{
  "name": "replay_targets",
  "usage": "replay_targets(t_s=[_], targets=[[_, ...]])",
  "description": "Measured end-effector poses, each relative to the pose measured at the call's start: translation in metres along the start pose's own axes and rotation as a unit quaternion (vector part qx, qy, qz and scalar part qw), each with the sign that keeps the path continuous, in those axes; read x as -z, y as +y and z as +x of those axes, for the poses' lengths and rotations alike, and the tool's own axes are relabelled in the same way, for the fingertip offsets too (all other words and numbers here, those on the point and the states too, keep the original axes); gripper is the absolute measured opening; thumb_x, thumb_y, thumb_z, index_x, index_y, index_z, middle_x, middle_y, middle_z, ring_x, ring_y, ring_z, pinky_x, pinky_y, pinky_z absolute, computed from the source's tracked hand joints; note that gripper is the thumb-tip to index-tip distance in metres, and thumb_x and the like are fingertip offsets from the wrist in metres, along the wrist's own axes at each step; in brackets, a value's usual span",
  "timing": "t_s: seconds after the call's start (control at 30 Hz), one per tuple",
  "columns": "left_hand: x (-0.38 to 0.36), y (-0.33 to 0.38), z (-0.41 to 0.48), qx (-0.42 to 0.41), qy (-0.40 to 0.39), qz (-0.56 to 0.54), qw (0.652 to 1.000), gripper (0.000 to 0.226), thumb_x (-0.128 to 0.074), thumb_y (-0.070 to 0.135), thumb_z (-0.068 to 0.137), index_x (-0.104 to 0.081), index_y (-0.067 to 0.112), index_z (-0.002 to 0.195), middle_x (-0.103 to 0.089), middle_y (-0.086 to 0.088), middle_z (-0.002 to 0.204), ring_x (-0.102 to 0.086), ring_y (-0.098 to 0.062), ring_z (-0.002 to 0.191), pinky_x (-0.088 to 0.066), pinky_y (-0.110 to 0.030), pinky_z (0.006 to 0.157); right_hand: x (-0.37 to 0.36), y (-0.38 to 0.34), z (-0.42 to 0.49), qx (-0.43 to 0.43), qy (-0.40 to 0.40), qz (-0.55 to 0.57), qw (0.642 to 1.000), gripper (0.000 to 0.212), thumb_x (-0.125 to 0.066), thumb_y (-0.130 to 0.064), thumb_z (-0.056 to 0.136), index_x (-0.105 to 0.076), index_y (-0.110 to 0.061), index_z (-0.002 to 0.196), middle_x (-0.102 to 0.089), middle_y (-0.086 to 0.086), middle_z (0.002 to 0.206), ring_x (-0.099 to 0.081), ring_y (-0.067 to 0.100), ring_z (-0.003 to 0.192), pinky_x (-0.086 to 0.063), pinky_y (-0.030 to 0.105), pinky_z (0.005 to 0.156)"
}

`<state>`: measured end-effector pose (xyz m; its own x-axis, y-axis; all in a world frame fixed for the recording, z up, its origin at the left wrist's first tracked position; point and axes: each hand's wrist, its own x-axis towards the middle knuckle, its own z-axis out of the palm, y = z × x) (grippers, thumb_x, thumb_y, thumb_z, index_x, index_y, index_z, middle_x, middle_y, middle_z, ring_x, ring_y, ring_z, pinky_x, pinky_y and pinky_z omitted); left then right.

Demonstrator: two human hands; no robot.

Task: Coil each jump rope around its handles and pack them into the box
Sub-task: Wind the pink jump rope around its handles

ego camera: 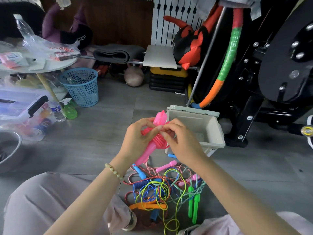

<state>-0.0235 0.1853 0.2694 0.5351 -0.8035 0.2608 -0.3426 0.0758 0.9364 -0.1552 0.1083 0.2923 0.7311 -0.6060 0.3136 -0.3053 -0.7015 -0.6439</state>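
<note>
My left hand [137, 138] grips the pink jump rope [152, 143] by its two handles, held together and tilted, with the pink cord coiled around their middle. My right hand [182, 141] pinches the cord's end at the coil. Just behind my hands sits the open grey box [215, 131], which looks empty inside. On the floor between my knees lies a tangled pile of jump ropes [162, 189]: green handles [194, 204], orange handles [145, 206], blue handles [141, 173], a small pink handle [166, 165], and yellow-green, blue and red-white cords.
A blue mesh bin [81, 85] stands at the left, near a clear storage tub [22, 111], a water bottle [56, 110] and a round white table [33, 65]. Black exercise equipment [271, 82] and a striped hoop [227, 61] stand right of the box.
</note>
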Motion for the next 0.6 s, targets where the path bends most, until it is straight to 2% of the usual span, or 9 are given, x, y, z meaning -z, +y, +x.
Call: replay_targets(t_s=[0.1, 0.23, 0.27, 0.33, 0.43, 0.53, 0.6], targets=[[0.002, 0.003, 0.0, 0.021, -0.021, -0.003, 1.0, 0.012, -0.065, 0.028, 0.085, -0.062, 0.029, 0.073, -0.071, 0.002, 0.097, -0.065, -0.01, 0.068, -0.052, -0.029, 0.06, -0.002, 0.004, 0.003, -0.028, 0.0, 0.031, 0.999, 0.012, -0.052, -0.018, 0.095, -0.061, -0.009, 0.095, -0.051, -0.001, 0.093, -0.052, 0.005, 0.078, -0.046, 0.03, 0.076], [0.005, 0.01, -0.005, 0.07, -0.064, -0.077, 0.992, 0.012, -0.06, 0.014, 0.09, -0.062, 0.021, 0.081, -0.068, -0.006, 0.092, -0.066, -0.015, 0.068, -0.056, -0.031, 0.061, 0.003, 0.008, 0.006, -0.071, 0.007, 0.13, 0.989, 0.015, -0.053, -0.019, 0.094, -0.063, -0.007, 0.094, -0.056, 0.002, 0.092, -0.058, 0.019, 0.087, -0.053, 0.042, 0.079], [0.006, 0.011, -0.006, 0.078, -0.068, -0.086, 0.991, 0.012, -0.06, 0.012, 0.091, -0.062, 0.018, 0.081, -0.067, -0.007, 0.09, -0.065, -0.015, 0.068, -0.056, -0.033, 0.064, 0.005, 0.007, 0.006, -0.083, 0.013, 0.149, 0.985, 0.014, -0.056, -0.019, 0.093, -0.064, -0.008, 0.093, -0.058, 0.002, 0.09, -0.059, 0.019, 0.086, -0.055, 0.041, 0.078], [0.005, 0.01, -0.006, 0.081, -0.065, -0.09, 0.991, 0.012, -0.06, 0.012, 0.091, -0.063, 0.017, 0.08, -0.066, -0.008, 0.092, -0.063, -0.02, 0.071, -0.056, -0.046, 0.07, 0.007, 0.006, 0.007, -0.102, 0.032, 0.191, 0.976, 0.011, -0.061, -0.019, 0.09, -0.067, -0.01, 0.09, -0.064, -0.003, 0.082, -0.061, 0.012, 0.079, -0.056, 0.032, 0.072], [0.002, 0.004, -0.01, 0.07, -0.046, -0.09, 0.992, 0.016, -0.061, 0.025, 0.087, -0.066, 0.03, 0.074, -0.068, 0.002, 0.09, -0.061, -0.022, 0.071, -0.054, -0.054, 0.07, 0.006, 0.006, 0.007, -0.077, 0.055, 0.17, 0.981, 0.003, -0.069, -0.017, 0.084, -0.069, -0.019, 0.085, -0.066, -0.013, 0.076, -0.061, 0.001, 0.074, -0.055, 0.021, 0.068], [-0.001, 0.0, -0.011, 0.042, -0.05, -0.069, 0.995, 0.017, -0.059, 0.03, 0.087, -0.063, 0.041, 0.074, -0.068, 0.013, 0.082, -0.061, -0.019, 0.067, -0.052, -0.046, 0.064, 0.005, 0.007, 0.004, -0.086, 0.089, 0.199, 0.972, 0.011, -0.069, -0.014, 0.083, -0.071, -0.024, 0.082, -0.069, -0.012, 0.075, -0.064, 0.004, 0.071, -0.057, 0.025, 0.066], [-0.002, -0.002, -0.009, 0.024, -0.044, -0.059, 0.997, 0.014, -0.06, 0.035, 0.089, -0.061, 0.042, 0.077, -0.068, 0.016, 0.095, -0.064, -0.023, 0.07, -0.053, -0.045, 0.067, 0.002, 0.008, 0.002, -0.053, 0.095, 0.148, 0.983, 0.009, -0.068, -0.012, 0.084, -0.073, -0.019, 0.084, -0.068, -0.011, 0.08, -0.063, 0.004, 0.076, -0.053, 0.019, 0.071]])
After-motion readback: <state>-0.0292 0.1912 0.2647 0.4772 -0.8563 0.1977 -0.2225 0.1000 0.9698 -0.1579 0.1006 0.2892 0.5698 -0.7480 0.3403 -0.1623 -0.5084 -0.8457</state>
